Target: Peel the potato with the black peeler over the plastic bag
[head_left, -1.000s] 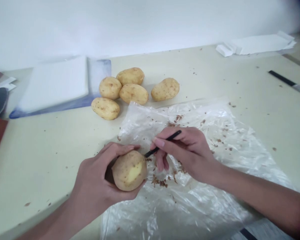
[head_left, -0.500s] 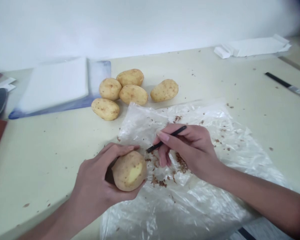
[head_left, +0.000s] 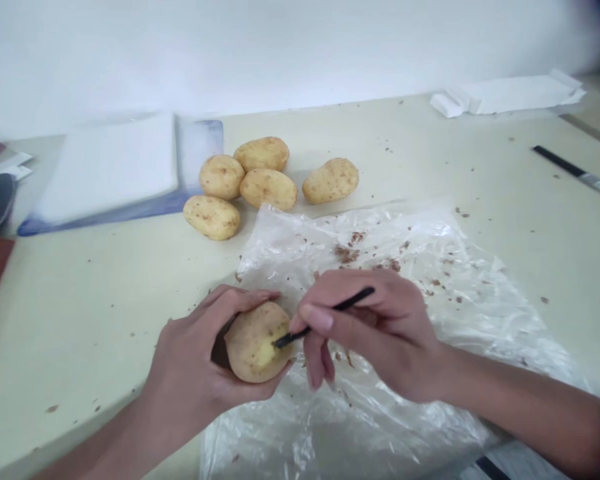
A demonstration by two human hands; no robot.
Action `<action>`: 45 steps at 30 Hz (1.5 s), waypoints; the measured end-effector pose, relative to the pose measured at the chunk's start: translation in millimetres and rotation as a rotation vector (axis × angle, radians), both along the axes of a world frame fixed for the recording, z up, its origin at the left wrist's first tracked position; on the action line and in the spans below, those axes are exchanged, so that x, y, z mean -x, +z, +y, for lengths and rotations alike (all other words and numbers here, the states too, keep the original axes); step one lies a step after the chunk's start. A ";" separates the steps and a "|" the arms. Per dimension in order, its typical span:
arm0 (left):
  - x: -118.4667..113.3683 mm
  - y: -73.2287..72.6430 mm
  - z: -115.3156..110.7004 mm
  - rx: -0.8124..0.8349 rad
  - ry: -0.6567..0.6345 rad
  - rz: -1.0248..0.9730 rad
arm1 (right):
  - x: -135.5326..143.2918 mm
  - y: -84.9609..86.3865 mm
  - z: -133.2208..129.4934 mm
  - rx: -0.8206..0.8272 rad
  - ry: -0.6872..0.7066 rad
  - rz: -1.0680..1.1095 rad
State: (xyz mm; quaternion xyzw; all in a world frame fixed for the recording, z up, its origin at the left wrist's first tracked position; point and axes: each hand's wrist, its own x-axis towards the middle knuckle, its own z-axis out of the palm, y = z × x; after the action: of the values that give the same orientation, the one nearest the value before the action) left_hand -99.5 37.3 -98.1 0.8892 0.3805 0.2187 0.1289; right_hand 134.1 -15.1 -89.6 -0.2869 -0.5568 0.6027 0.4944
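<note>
My left hand [head_left: 200, 353] is wrapped round a potato [head_left: 250, 340], with fingers over its top and the thumb beneath. A pale yellow patch without skin shows on the side facing right. Between thumb and fingers, my right hand [head_left: 365, 327] pinches a thin black stick-like tool [head_left: 347, 301]. Its tip touches the potato at the bare patch; what kind of tip it has is too small to tell. Both hands are above a clear plastic sheet [head_left: 405, 427] strewn with brown peel scraps [head_left: 347, 255].
Several whole potatoes [head_left: 269, 189] lie behind the sheet. At back left, a white slab [head_left: 115, 167] rests on a blue-edged board [head_left: 200, 160]. A black-handled flat tool [head_left: 560, 162] and a folded white packet [head_left: 520, 95] lie at right. Dark and brown objects stand at the left edge.
My right hand has moved down and left, bringing the black tool's tip from beside the potato onto its peeled patch. My left hand and the potato have stayed almost still.
</note>
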 end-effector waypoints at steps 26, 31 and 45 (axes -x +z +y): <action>0.4 -1.1 -2.5 -0.069 -0.147 -0.033 | -6.5 8.8 -0.4 -0.039 0.004 -0.108; 3.3 -0.9 -3.9 -0.058 -0.101 0.010 | -11.3 -4.4 4.6 -0.019 -0.129 -0.131; 2.4 -2.9 -4.3 -0.057 -0.089 -0.004 | -10.2 -6.2 5.1 0.009 -0.084 -0.094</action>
State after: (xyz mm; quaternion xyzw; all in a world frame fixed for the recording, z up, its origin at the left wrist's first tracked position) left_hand -101.9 33.0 -101.0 0.9082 0.3339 0.2251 0.1140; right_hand 144.4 -10.0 -95.8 -0.3403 -0.5641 0.5699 0.4911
